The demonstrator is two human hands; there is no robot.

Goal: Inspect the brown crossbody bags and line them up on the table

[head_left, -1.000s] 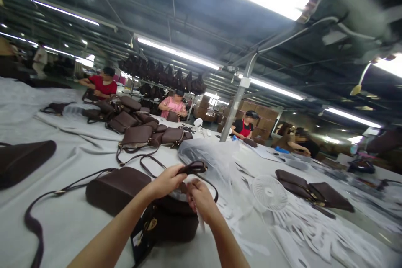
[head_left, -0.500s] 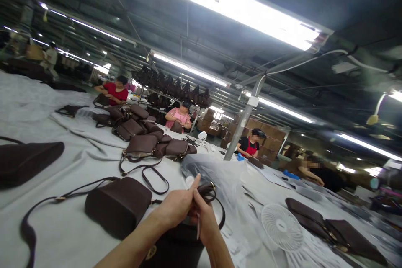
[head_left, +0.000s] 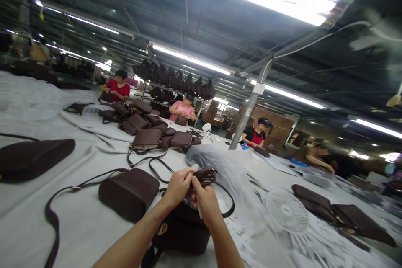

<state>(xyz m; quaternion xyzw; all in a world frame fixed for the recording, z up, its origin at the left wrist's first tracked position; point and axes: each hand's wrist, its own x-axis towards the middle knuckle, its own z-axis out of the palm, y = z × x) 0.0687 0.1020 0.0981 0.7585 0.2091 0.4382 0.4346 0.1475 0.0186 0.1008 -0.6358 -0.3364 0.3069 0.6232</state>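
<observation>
Both my hands meet over a dark brown handbag that stands in front of me, a round gold emblem on its side. My right hand is closed around the bag's coiled strap, and part of the strap loops out to the right. My left hand pinches a small white strip against the coil. Another bit of white shows under my right fingers. To the left lies a second brown handbag, its long strap spread over the white cloth.
A pile of brown bags lies further back, and another bag at far left. Clear plastic sheeting sits behind my hands. To the right are a white fan, white strips and a bag. Several people work beyond, near a metal post.
My view has shifted, so the bags and table appear slightly further right. My left thumb and fingers have drawn together on the white strip, while my right hand still grips the coiled strap.
</observation>
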